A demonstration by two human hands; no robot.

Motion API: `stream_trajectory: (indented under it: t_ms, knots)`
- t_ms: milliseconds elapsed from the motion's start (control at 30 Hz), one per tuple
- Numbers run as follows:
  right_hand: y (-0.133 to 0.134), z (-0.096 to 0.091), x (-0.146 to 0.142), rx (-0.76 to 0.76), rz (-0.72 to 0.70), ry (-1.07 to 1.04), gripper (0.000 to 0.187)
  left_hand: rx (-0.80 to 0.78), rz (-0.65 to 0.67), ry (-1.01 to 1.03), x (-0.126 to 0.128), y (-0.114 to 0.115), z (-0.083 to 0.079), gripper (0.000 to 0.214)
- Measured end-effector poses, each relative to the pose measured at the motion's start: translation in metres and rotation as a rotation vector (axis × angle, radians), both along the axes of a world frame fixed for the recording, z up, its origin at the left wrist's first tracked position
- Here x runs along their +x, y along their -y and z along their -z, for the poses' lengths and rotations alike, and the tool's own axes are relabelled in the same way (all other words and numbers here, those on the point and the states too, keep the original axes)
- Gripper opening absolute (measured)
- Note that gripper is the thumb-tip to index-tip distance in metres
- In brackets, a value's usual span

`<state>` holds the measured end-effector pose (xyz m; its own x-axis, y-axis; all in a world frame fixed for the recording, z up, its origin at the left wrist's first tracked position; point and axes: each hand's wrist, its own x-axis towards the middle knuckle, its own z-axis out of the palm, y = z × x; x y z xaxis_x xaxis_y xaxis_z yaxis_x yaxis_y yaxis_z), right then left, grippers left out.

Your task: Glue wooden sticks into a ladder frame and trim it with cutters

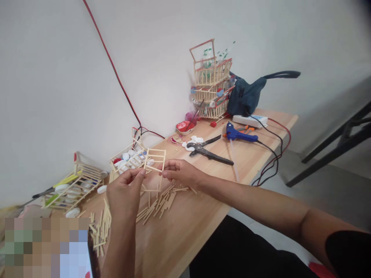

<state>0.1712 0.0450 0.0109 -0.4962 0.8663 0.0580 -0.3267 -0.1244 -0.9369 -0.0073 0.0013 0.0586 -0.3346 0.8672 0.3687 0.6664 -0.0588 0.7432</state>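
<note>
Between my two hands, above the table, I hold up a small frame of thin wooden sticks (156,151) with a few crossbars. My left hand (126,187) pinches its left side between thumb and fingers. On the opposite side, my right hand (181,172) has its fingertips closed on the frame's lower right corner. Loose cut sticks (162,202) lie scattered below my hands, with another pile of short sticks (100,231) left of my left wrist. Behind the held frame stands a stick basket (136,156) with bottle caps in it.
A blue glue gun (240,134) and black cutters (210,151) lie on the table (185,239) to the right. Finished stick baskets (213,77) are stacked at the back, beside a dark bag (247,94) and a white power strip (251,120). Cables hang over the right edge.
</note>
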Motion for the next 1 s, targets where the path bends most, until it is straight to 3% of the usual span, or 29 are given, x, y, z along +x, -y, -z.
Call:
stream_trajectory:
  t_ms: [300,833,1000]
  knots:
    - [-0.001,0.004,0.000,0.115,0.086,0.036,0.033,-0.017,0.002,0.029,0.005,0.002,-0.001,0.028]
    - [0.003,-0.006,0.003,0.172,0.164,0.093,0.022,-0.002,-0.029,0.020,0.013,0.000,0.000,0.033]
    - [0.002,-0.004,0.003,0.218,0.175,0.119,0.019,-0.006,0.015,0.083,0.012,-0.002,0.001,0.037]
